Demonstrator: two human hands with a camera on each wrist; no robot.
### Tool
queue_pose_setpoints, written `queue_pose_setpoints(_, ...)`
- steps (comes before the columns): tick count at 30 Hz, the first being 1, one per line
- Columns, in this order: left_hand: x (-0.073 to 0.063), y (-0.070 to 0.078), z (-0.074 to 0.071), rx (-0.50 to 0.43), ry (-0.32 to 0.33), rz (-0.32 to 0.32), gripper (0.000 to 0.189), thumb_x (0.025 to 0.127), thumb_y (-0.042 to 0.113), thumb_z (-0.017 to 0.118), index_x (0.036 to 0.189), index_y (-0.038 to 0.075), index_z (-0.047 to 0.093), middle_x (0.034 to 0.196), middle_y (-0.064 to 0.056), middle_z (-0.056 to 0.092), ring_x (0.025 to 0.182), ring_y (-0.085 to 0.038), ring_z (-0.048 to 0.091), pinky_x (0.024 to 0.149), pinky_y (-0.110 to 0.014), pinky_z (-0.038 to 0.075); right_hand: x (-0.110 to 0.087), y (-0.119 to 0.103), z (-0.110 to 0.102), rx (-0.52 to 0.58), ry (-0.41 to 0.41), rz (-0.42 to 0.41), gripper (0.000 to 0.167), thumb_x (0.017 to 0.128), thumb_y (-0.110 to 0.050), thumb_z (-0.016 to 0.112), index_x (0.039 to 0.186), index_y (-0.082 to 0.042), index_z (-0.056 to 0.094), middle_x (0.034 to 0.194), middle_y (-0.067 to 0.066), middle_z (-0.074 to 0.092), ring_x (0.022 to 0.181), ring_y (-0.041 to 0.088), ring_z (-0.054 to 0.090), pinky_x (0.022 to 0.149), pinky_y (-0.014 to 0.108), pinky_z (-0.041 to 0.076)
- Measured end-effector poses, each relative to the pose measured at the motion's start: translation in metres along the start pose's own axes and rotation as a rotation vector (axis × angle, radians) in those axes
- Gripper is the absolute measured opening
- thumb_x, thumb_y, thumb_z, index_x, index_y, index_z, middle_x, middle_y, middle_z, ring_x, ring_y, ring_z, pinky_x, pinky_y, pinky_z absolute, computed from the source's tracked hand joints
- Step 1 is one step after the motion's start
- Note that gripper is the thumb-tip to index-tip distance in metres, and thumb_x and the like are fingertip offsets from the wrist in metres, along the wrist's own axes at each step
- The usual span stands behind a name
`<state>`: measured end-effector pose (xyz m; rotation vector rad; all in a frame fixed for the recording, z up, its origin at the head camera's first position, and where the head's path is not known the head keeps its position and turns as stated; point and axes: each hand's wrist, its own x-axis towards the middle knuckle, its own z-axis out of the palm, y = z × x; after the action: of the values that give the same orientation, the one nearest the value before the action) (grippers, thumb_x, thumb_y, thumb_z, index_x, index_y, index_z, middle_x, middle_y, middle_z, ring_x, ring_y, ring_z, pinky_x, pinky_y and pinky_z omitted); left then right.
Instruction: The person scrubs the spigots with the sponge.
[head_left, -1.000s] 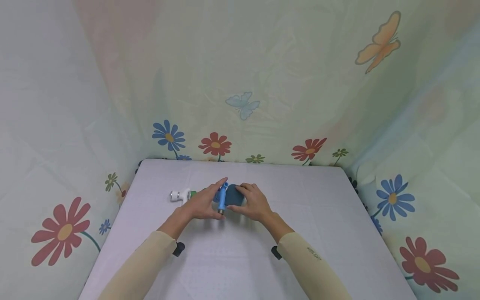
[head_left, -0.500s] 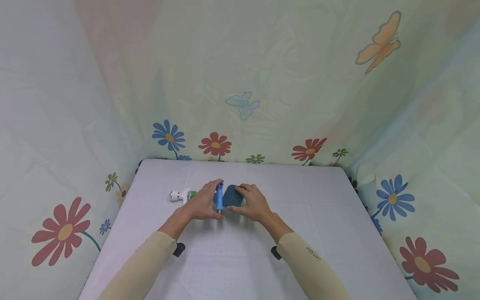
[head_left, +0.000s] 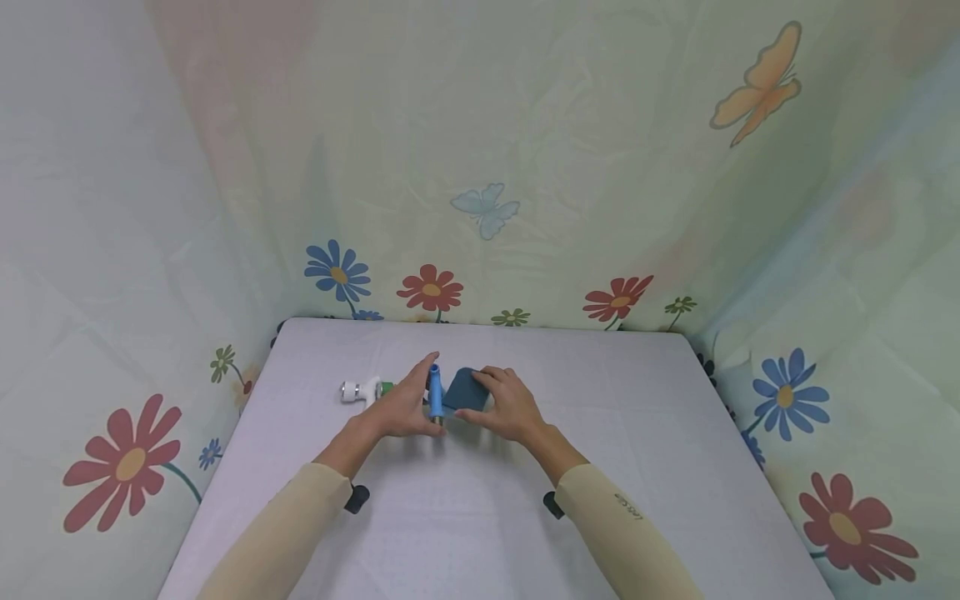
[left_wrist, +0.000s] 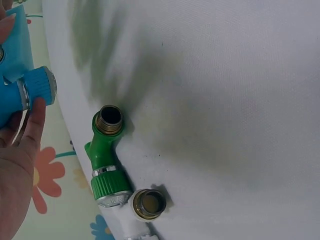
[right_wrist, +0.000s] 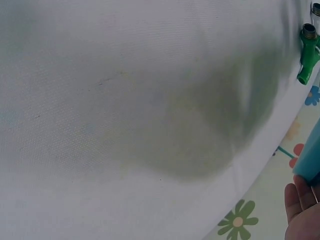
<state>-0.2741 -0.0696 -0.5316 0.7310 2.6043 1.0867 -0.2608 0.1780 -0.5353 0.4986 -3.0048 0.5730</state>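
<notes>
My left hand (head_left: 393, 412) grips a blue tap (head_left: 436, 392) with a metal threaded end, held above the table. In the left wrist view, a finger lies against the tap's ribbed blue knob (left_wrist: 40, 85). Between the thumb and fingers of my right hand (head_left: 513, 408) is a flat blue piece (head_left: 465, 390) with rounded corners, close against the tap's right side. It appears lighter blue in the left wrist view, where fingertips overlap it. The far ends of my left fingers are partly hidden behind the tap in the head view.
A green tap (left_wrist: 107, 150) and a white tap (left_wrist: 149, 204) lie next to each other on the white-covered table (head_left: 600, 433), to the left and partly behind my left hand. A flower-printed curtain (head_left: 555, 167) encloses the table's back and sides.
The blue tap has shifted slightly left with my left hand, and its slant has changed. The flat blue piece has tilted, while my right hand has hardly moved.
</notes>
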Motion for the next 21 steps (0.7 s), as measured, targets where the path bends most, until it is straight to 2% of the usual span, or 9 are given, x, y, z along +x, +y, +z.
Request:
queue_pose_setpoints(3,-0.0002,0.0002,-0.0006,0.002,-0.005,-0.006,0.126,0.074,0.041,0.093,0.166,0.020,0.011,0.158,-0.013,0.040,0.135,-0.027,0.051,0.116,-0.050,0.048,-0.0001,0.0005,-0.0007,-0.001,0.007,0.003,0.089,0.081,-0.073,0.074,0.149,-0.017,0.058,0.152,0.010,0.057,0.134,0.033,0.054,0.109,0.050,0.053)
queue_pose_setpoints(6,-0.0007,0.0003,-0.0012,-0.029,-0.011,-0.033,0.122,0.076,0.030,0.094,0.166,0.019,0.011,0.162,-0.014,0.036,0.140,-0.031,0.050,0.116,-0.050,0.047,0.0003,0.0018,-0.0013,0.003,0.011,0.016,0.089,0.081,-0.072,0.074,0.149,-0.017,0.058,0.152,0.010,0.056,0.134,0.032,0.054,0.108,0.050,0.054)
queue_pose_setpoints(11,-0.0007,-0.0009,-0.0018,-0.101,0.002,-0.061,0.124,0.073,0.013,0.095,0.165,0.019,0.011,0.169,-0.017,0.027,0.147,-0.038,0.046,0.118,-0.051,0.043,0.0004,0.0040,-0.0008,0.032,0.019,0.037,0.089,0.082,-0.072,0.073,0.150,-0.017,0.056,0.153,0.010,0.055,0.136,0.032,0.053,0.108,0.051,0.054)
queue_pose_setpoints(16,-0.0003,-0.0018,-0.0020,-0.109,0.025,-0.066,0.122,0.072,0.015,0.097,0.163,0.019,0.014,0.168,-0.017,0.030,0.146,-0.038,0.049,0.116,-0.050,0.046,-0.0008,0.0059,-0.0004,0.091,0.049,0.046,0.089,0.084,-0.070,0.072,0.152,-0.016,0.053,0.153,0.011,0.054,0.140,0.033,0.050,0.111,0.053,0.051)
queue_pose_setpoints(21,-0.0014,-0.0021,-0.0034,-0.068,0.055,-0.053,0.120,0.071,0.033,0.098,0.161,0.021,0.021,0.163,-0.012,0.028,0.141,-0.038,0.053,0.112,-0.051,0.050,-0.0010,0.0082,0.0005,0.108,0.082,0.037,0.089,0.084,-0.069,0.073,0.153,-0.017,0.051,0.154,0.011,0.054,0.140,0.033,0.050,0.113,0.053,0.050)
